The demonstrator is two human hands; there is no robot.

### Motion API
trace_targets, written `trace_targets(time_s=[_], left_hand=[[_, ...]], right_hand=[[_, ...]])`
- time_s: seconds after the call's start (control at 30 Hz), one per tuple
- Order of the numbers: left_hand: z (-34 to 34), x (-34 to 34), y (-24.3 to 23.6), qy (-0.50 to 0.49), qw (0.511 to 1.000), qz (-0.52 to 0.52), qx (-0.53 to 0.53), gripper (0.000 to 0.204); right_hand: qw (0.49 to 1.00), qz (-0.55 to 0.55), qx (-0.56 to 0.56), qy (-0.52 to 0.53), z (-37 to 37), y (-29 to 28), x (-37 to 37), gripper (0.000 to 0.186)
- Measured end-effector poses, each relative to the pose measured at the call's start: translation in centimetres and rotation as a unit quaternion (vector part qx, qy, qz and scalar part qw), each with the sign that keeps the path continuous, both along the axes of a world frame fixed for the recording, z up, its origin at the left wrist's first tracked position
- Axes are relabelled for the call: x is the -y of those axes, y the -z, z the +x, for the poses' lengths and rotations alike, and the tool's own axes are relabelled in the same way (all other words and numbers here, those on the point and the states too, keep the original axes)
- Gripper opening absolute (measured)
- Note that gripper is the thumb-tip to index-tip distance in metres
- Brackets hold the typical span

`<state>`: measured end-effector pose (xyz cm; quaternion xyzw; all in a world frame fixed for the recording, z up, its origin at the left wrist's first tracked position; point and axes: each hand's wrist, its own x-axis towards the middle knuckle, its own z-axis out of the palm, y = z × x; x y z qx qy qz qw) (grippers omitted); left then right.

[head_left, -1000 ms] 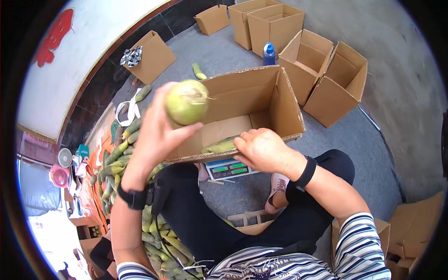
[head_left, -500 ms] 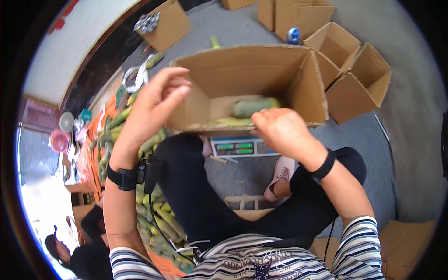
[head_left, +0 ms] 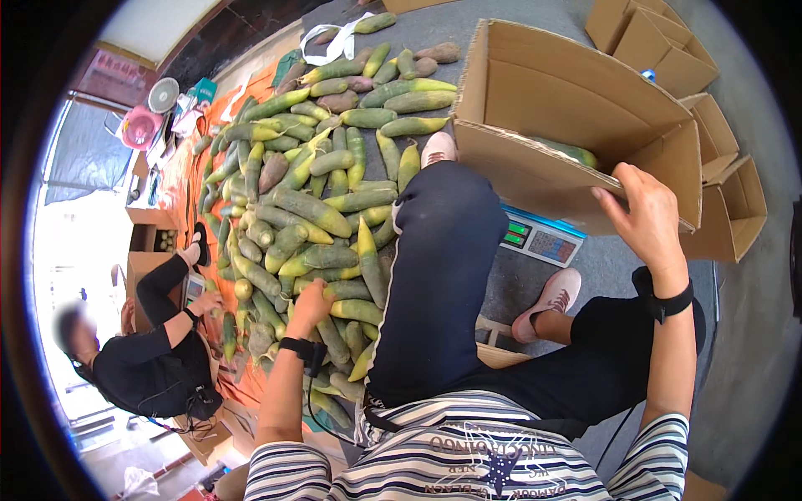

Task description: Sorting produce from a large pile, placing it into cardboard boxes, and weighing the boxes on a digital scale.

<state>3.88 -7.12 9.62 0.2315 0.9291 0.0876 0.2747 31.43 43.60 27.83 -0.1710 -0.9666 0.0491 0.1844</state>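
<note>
My left hand (head_left: 309,305) reaches down into a big pile of long green-and-yellow radishes (head_left: 313,209) on an orange sheet, its fingers curled around one radish (head_left: 347,311) in the pile. My right hand (head_left: 643,213) rests on the near rim of an open cardboard box (head_left: 576,92), fingers gripping the edge. A green radish (head_left: 568,150) lies inside the box. The box stands on a small scale (head_left: 539,238) with a lit display. I sit with my knees apart, in dark trousers.
Several more open cardboard boxes (head_left: 727,192) stand to the right on grey floor. A person in black (head_left: 150,359) crouches at the left edge of the pile. A pink bowl and a fan (head_left: 150,113) lie at the upper left.
The view swung left to the radish pile. My left hand let the round green radish go into the box and dropped to the pile. My right hand stayed on the box rim.
</note>
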Motion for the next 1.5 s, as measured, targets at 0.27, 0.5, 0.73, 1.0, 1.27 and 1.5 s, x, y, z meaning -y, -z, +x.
trace_targets(time_s=[0.27,0.5,0.73,1.0,1.27,1.5], left_hand=[[-2.0,-1.3,6.0,0.113,0.953,-0.113,-0.257,0.048],[-5.3,-3.8,9.5,0.239,0.914,-0.246,-0.219,0.047],[-5.3,-6.0,10.2,0.302,0.862,-0.341,-0.223,0.028],[-0.7,-1.9,8.8,0.25,0.917,-0.16,-0.265,0.051],[-3.3,-1.7,0.8,-0.077,0.961,0.206,-0.169,0.079],[-0.8,-16.8,-20.0,0.049,0.834,0.504,-0.22,0.061]], right_hand=[[0.999,-0.002,0.028,0.038,-0.9,-0.3,0.5,0.032],[0.998,0.001,0.041,0.052,-1.4,-0.3,0.5,0.033],[0.998,-0.009,0.037,0.058,-1.5,-0.2,0.3,0.033],[0.998,0.01,0.027,0.053,-1.0,-0.2,-0.3,0.035],[1.0,-0.004,0.005,0.011,-0.6,0.0,-0.7,0.036],[1.0,-0.011,-0.004,0.013,0.2,0.1,-0.9,0.034]])
